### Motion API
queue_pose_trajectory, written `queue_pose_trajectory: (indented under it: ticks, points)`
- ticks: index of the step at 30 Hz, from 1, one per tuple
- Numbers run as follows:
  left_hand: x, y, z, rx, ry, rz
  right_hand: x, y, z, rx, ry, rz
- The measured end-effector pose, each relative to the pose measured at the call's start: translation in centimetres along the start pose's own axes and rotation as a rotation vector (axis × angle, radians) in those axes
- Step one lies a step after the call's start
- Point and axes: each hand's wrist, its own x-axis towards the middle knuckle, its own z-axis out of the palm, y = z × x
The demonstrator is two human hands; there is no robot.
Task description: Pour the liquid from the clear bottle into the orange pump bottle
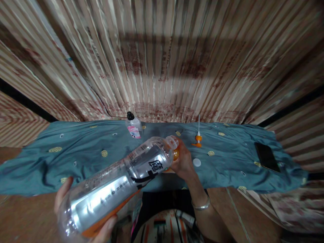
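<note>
Spill risk onto the teal cloth if the necks slip out of line: left hand holds big bottle tilted, lower left to centre of frame, neck at the mostly hidden orange bottle gripped by right hand. Big bottle: clear, silver label, black lettering; can't tell contents.

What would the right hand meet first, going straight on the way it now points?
The right hand would probably first meet the neck of the large bottle, though depth is unclear and they may already touch.
</note>
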Motion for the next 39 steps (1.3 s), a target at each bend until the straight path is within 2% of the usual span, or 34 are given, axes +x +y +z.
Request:
queue_pose_trajectory:
  ticks: [3, 8, 10, 15, 18, 23, 29, 39]
  points:
    - [0.0, 0.1, 0.0, -0.003, 0.033, -0.083, 0.1, 0.0, 0.0, -0.005, -0.007, 0.001]
    - [-0.1, 0.1, 0.1, -0.027, 0.043, -0.116, 0.3, -0.3, -0.2, 0.008, -0.022, 0.006]
    - [0.0, -0.2, 0.1, -0.027, 0.035, -0.099, 0.3, -0.3, -0.2, 0.01, -0.025, 0.006]
    - [0.5, -1.9, -0.3, -0.037, 0.039, 0.1, 0.3, -0.3, -0.2, 0.005, -0.021, 0.005]
    - [0.6, -2.4, -0.3, -0.026, 0.015, 0.08, 0.2, -0.4, -0.2, 0.018, -0.012, 0.001]
    - [0.5, -3.0, -0.1, -0.034, 0.022, 0.125, 0.4, -0.3, -0.4, 0.015, -0.035, 0.001]
    - [0.4, -3.8, -0.2, -0.033, -0.022, 0.132, 0.7, -0.2, -0.6, 0.046, -0.034, -0.083]
    - [0.2, -5.0, 0.0, -0.047, 0.017, 0.099, 0.8, 0.0, -0.4, 0.003, -0.034, -0.05]
